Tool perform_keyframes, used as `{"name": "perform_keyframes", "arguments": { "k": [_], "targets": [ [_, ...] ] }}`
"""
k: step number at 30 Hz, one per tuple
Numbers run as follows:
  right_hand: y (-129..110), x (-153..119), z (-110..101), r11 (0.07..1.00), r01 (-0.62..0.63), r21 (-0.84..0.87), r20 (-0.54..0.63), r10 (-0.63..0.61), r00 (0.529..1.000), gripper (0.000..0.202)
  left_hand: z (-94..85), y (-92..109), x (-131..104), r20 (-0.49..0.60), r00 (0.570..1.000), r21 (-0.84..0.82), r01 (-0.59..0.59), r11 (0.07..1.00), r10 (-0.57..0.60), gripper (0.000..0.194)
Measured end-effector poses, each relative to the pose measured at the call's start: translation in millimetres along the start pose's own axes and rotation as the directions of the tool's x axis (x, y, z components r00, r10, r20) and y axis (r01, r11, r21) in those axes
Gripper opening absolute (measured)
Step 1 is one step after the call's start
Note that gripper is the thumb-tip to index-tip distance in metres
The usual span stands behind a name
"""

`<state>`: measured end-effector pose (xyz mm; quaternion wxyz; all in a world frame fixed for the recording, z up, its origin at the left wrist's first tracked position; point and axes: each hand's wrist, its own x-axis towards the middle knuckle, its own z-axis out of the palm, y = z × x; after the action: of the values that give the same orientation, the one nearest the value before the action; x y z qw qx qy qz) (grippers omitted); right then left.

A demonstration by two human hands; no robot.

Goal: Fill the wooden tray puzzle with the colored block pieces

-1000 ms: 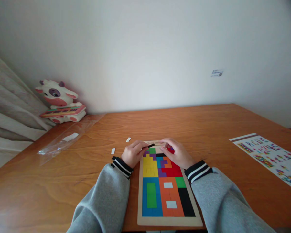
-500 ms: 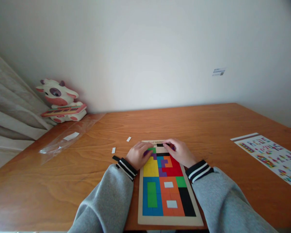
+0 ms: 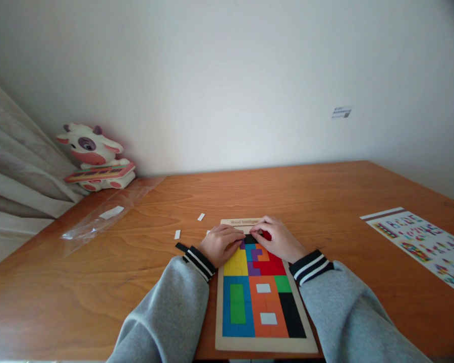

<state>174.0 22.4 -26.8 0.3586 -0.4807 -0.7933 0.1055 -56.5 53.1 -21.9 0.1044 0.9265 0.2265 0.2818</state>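
Observation:
A wooden puzzle board (image 3: pixel 219 322) lies lengthwise before me, filled with blocks in several colours. My left hand (image 3: pixel 222 245) rests over its upper left, fingers stretched flat across the blocks beside the yellow area (image 3: pixel 234 263). At the upper right my right hand (image 3: pixel 279 238) has its thumb and fingers pinched at a black puzzle piece (image 3: pixel 250 239) near the board's top. The fingertips of both hands nearly meet there and cover part of the piece. Red blocks (image 3: pixel 274 265) sit below my right hand.
Two small white pieces (image 3: pixel 201 217) lie on the table left of the board, with a black strip (image 3: pixel 181 246) by my left cuff. Farther left are a clear plastic bag (image 3: pixel 98 222) and a cow toy keyboard (image 3: pixel 98 161). A printed pattern sheet (image 3: pixel 419 242) lies at right.
The black piece at my right fingertips has come down from near the board's top edge towards the other blocks. My left fingers have shifted slightly right, and the printed heading now shows more.

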Motion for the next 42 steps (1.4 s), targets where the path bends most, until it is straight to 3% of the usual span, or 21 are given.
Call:
{"name": "perform_keyframes", "arguments": {
  "k": [10,15,19,22,25,30,33,37,42],
  "targets": [
    [-2.1,0.9,-2.3,0.997,-0.055,0.055,0.02,0.054,0.998,0.018,-1.2,1.7,0.2,-0.011,1.0,0.021,0.012,1.0,-0.012,0.02],
    [-1.4,0.7,-3.4,0.989,-0.082,0.126,-0.049,0.089,0.995,0.019,-8.1,-0.7,-5.1,-0.042,0.999,0.047,0.013,0.999,-0.011,0.02],
    [2.1,1.0,-5.5,0.984,-0.094,0.148,-0.131,0.113,0.985,0.018,-27.1,-13.4,-30.5,-0.056,0.998,0.038,0.043,0.998,-0.041,0.023],
    [4.9,1.6,-6.3,0.986,-0.09,0.139,-0.147,0.111,0.983,0.016,-50.2,-25.9,-62.8,-0.127,0.987,0.08,0.106,0.991,-0.096,0.026],
    [6.3,2.1,-5.9,0.988,-0.08,0.135,-0.153,0.1,0.983,0.015,-73.5,-35.5,-95.5,-0.132,0.975,0.104,0.193,0.976,-0.178,0.029],
    [5.4,2.1,-4.7,0.987,-0.084,0.137,-0.163,0.106,0.981,0.014,-92.8,-44.8,-120.4,-0.048,0.963,0.084,0.269,0.959,-0.266,0.026],
    [5.5,2.1,-3.7,0.981,-0.117,0.155,-0.195,0.146,0.97,0.015,-89.9,-47.9,-116.0,-0.025,0.943,0.036,0.334,0.942,-0.333,0.023],
    [6.3,2.6,-2.5,0.972,-0.143,0.189,-0.216,0.183,0.959,0.014,-75.7,-45.6,-99.1,0.013,0.866,-0.126,0.497,0.859,-0.499,0.031],
    [5.4,3.8,-2.3,0.969,-0.148,0.2,-0.227,0.193,0.955,0.015,-53.8,-40.1,-71.4,0.011,0.832,-0.291,0.533,0.794,-0.554,0.034]
  ]
}}
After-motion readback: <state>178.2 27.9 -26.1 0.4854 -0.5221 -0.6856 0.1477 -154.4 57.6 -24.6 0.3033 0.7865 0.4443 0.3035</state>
